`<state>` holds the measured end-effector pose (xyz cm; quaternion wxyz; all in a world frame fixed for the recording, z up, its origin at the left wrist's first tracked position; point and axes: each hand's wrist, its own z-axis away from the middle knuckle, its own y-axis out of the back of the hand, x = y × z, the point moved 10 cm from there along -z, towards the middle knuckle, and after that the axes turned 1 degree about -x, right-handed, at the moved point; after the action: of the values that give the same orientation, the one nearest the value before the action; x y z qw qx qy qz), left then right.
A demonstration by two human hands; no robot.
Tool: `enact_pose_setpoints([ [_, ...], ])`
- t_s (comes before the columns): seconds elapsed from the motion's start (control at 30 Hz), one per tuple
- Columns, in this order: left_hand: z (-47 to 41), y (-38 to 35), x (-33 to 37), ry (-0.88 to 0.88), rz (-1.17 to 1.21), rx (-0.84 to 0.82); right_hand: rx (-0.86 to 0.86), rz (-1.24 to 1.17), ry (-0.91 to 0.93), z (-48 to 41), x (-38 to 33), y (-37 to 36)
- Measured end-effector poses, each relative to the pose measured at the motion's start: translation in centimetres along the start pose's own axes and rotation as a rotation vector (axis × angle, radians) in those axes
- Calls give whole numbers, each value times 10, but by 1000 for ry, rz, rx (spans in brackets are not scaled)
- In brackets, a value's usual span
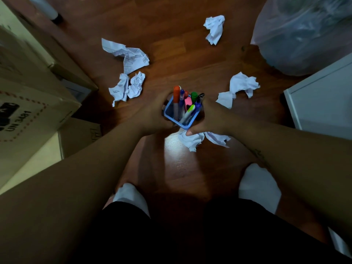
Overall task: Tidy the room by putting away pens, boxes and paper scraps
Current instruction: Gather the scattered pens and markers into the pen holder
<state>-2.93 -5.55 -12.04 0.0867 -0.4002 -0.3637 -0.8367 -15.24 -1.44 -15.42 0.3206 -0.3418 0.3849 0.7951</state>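
Boxes (28,96) stand stacked at 9 o'clock along the left edge of the floor (181,54); judged from their position, they are not yet put away. Bin bag (304,31), translucent and part filled, sits at 1 o'clock.

Paper scraps remain loose on the floor: a flattened sheet (127,54) at 11 o'clock, a crumpled pair (126,88) at 10 o'clock, one ball (214,28) at 12 o'clock, one (238,88) at 2 o'clock, and one (198,139) at centre, just below the hands. None appears collected.

Pen holder (182,113), blue, is at centre and loaded with pens (182,100). No loose pen is visible, so the pen step appears done.

Left hand (154,115) and right hand (207,119) flank the holder, fingers clamped on its sides.
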Motion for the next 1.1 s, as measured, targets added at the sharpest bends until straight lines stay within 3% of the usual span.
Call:
enact_pose_setpoints([
  [0.23,0,3,-5,-15,22,17,78,80,71,1,-11,4],
  [0.6,-9,-7,-2,-69,53,-13,83,-44,111,5,-12,8],
  [0.8,-8,-1,0,-93,-7,24,122,1,145,12,-17,11],
  [1.1,6,7,4,-51,137,129,122,-80,92,19,-23,21],
])
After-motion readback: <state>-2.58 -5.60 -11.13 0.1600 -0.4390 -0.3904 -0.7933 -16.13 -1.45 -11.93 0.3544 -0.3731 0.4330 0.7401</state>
